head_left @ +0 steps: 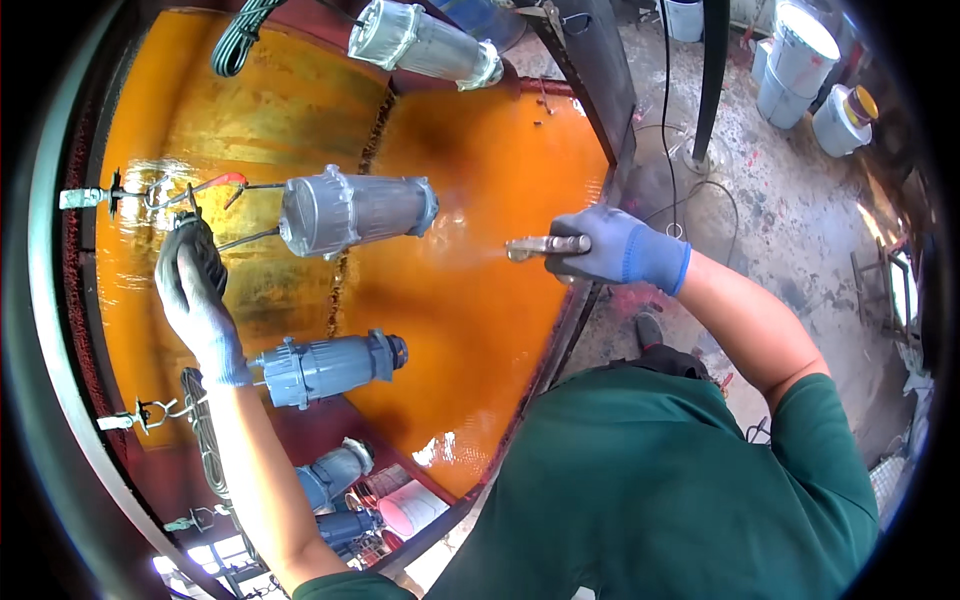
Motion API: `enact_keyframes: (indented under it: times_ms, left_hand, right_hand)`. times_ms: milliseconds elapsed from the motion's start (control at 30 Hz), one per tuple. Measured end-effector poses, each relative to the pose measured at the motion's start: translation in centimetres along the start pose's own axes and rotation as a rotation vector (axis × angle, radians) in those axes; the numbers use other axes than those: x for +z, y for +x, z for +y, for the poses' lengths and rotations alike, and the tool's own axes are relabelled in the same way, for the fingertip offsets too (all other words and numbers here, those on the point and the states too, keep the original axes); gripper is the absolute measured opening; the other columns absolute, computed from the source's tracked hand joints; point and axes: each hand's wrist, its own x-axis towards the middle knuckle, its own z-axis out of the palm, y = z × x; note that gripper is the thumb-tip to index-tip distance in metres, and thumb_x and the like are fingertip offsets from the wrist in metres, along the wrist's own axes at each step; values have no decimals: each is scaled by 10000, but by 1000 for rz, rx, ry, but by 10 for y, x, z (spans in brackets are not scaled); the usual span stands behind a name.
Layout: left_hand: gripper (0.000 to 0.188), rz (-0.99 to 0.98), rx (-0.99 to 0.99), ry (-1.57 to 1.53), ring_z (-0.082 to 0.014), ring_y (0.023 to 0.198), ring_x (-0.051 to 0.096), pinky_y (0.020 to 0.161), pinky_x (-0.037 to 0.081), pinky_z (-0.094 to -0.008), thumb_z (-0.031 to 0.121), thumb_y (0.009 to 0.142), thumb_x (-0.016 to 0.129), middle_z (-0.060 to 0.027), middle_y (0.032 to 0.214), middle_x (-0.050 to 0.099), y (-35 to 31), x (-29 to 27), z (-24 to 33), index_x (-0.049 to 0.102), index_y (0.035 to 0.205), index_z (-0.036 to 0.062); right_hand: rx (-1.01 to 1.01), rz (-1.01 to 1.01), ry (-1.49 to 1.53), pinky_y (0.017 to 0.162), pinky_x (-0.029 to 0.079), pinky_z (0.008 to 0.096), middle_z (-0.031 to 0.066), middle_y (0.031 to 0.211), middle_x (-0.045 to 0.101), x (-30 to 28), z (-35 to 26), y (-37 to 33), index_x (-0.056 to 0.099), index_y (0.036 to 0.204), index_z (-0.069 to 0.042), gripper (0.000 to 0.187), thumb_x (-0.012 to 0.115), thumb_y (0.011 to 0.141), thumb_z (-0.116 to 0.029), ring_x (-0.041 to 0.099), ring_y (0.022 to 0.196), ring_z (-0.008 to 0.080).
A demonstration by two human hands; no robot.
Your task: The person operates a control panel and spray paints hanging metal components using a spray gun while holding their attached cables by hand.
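Nearest the camera: green shirt (650, 490) of the person wearing the camera, filling the lower right of the view.
Right hand (615, 250): in a blue glove, fingers wrapped tightly around a metal spray gun (545, 246); the bare forearm runs back toward the lower right.
Spray gun: held level, nozzle pointing left at the grey motor housing, with a faint mist between the two.
Left hand (195, 290): in a dark, paint-stained glove, raised at the left, fingers curled around something by a wire hook (190, 195); what exactly it grips I cannot tell.
Grey motor housing (350, 212): a ribbed, cylinder-shaped casting hanging on its side at centre, between the two hands, apart from the nozzle and just right of the left hand.
Second housing (325, 368): similar, blue-grey, hanging lower, just beside the left wrist.
Third housing (425, 45): paler, hanging at the top of the view.
More housings (335, 470): lower left, partly hidden by the left forearm.
Backdrop: glossy orange booth wall (480, 330), wet-looking, behind all the hanging parts.
Left edge: metal hooks and clips (140, 415) along a curved frame.
Floor: stained concrete (790, 210) at right, with cables across it.
Top right: white buckets (800, 60) standing on the floor, well apart from the hands.
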Motion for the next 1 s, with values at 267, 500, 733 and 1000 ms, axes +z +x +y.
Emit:
enact_keyframes:
  times_ms: [267, 500, 733, 1000]
  left_hand:
    - [358, 80, 83, 344, -289, 1289, 571, 1127, 422, -406, 206, 1082, 544, -195, 1392, 602, -16, -53, -75, 646, 1316, -45]
    - [531, 19, 96, 773, -395, 1431, 445, 1198, 341, -470, 278, 1049, 591, -268, 1535, 478, 5, -76, -123, 531, 1479, -29]
    - [546, 94, 395, 669, -411, 1401, 460, 1180, 344, -488, 241, 1028, 611, -273, 1515, 474, 31, -22, -61, 505, 1493, -25]
    - [523, -28, 629, 582, -407, 1362, 511, 1136, 409, -471, 279, 1020, 652, -267, 1489, 510, 107, 46, -17, 562, 1448, -7]
  right_hand:
    - [87, -83, -86, 828, 561, 453, 138, 886, 738, -11, -11, 5, 672, 1029, -80, 313, 693, 938, -380, 730, 892, 344]
    - [25, 266, 77, 816, 569, 433, 126, 884, 747, -20, 2, 6, 686, 1010, -84, 322, 683, 941, -399, 741, 865, 327]
    - [-3, 4, -92, 804, 570, 436, 125, 823, 739, -26, -8, -8, 687, 1020, -80, 314, 724, 923, -377, 737, 871, 332]
    - [-82, -124, -66, 791, 555, 484, 189, 859, 705, -19, -38, -17, 655, 992, -62, 281, 747, 910, -314, 708, 873, 395]
